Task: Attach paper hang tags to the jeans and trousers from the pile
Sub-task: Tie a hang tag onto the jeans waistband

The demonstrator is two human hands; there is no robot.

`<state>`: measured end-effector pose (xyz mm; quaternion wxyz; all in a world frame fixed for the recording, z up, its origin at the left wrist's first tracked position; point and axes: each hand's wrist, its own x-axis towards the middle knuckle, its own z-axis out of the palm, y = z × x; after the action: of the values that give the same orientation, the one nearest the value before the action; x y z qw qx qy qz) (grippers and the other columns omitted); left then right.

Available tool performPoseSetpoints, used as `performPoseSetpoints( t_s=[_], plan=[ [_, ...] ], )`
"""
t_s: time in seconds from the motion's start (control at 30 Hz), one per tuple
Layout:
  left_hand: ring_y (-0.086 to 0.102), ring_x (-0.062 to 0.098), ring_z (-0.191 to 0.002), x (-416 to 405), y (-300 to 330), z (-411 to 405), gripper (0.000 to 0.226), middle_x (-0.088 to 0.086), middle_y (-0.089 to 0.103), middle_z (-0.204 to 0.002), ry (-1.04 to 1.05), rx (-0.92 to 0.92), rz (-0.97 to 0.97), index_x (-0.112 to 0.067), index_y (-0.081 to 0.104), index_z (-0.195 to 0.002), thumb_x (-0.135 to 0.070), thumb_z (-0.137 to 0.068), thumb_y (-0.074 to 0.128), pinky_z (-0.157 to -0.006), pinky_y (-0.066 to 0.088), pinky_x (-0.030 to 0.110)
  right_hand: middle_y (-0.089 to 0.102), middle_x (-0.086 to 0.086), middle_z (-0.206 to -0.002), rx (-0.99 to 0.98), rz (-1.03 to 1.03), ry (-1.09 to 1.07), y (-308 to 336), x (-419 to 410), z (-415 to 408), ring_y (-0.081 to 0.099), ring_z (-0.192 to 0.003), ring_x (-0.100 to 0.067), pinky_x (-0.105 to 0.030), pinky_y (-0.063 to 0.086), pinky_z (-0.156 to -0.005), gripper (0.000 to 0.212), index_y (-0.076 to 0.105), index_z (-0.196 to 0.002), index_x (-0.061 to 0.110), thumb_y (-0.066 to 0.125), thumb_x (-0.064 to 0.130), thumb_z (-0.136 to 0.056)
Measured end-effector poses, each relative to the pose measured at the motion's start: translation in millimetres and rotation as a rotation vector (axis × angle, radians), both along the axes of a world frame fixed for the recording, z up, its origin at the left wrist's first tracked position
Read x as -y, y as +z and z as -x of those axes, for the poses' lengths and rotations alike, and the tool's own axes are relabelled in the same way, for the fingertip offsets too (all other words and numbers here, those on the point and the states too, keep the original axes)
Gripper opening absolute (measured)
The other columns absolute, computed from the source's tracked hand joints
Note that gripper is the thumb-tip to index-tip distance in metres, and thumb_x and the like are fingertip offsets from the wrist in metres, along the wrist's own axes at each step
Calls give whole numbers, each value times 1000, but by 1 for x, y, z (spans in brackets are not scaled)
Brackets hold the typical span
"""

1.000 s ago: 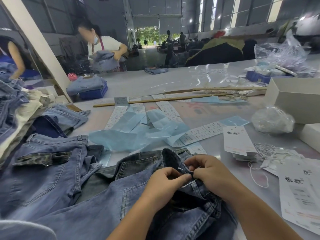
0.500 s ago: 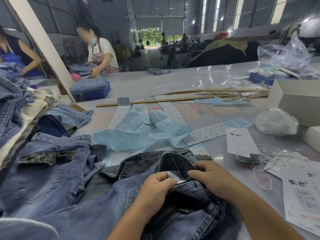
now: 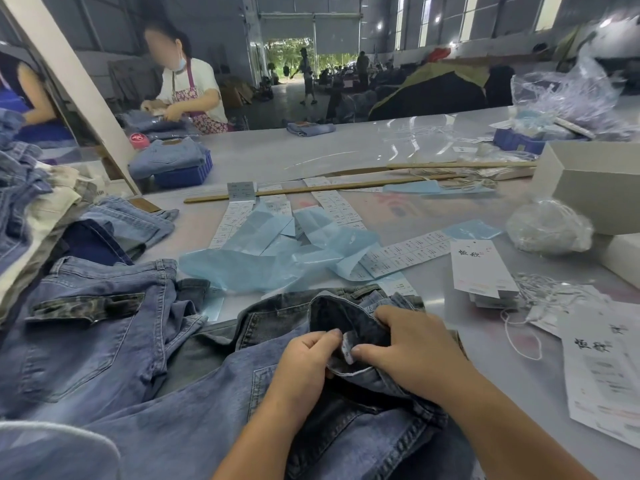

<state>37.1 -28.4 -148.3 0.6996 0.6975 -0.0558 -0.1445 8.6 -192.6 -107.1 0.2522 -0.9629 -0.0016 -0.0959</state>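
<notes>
Small print on hang tags (image 3: 479, 268) unreadable

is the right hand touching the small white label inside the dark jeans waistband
Touching. The head view shows the right hand with its thumb tip against the small white sewn-in label at the dark denim jeans waistband.

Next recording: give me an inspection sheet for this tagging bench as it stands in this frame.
Surface: grey glossy table, crowded.
Job's things: blue denim jeans under both hands; stack of white paper hang tags to the right; pile of jeans and trousers at left.
Clutter: crumpled light blue plastic sheets, white label strips, long wooden sticks, grey cardboard box.
Grippers: left hand and right hand pinch a small white label at the jeans' waistband.
Cables: loose white tag strings only.
Surroundings: warehouse hall; apron-wearing worker folding jeans.
</notes>
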Motion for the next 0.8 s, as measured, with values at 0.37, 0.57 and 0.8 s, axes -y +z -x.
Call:
performPoseSetpoints(
  t_s=[0.37, 0.57, 0.8],
  plan=[
    [48, 4, -49, -2, -1, 1, 26, -1, 60, -57, 8, 54, -56, -13, 73, -67, -21, -91, 66, -50, 39, 14, 56, 11, -61, 25, -49, -70, -12, 3, 0, 49, -63, 1, -28, 27, -63, 36, 45, -67, 30, 65, 60, -74],
    [52, 7, -51, -3, -3, -1, 24, 4, 63, -63, 5, 8, -27, -11, 75, -72, -16, -93, 64, -50, 42, 16, 55, 10, -61, 53, -51, -75, -15, 5, 3, 53, -65, -9, -30, 28, -65, 35, 48, -74, 25, 64, 56, -82],
    [50, 4, -47, -2, 1, 3, 26, 3, 62, -60, 5, 21, -9, -11, 75, -70, -13, -93, 63, -48, 40, 14, 56, 11, -65, 61, -20, -72, -13, 2, 5, 55, -68, -12, -32, 30, -68, 30, 50, -80, 25, 61, 52, -87]
  ],
)
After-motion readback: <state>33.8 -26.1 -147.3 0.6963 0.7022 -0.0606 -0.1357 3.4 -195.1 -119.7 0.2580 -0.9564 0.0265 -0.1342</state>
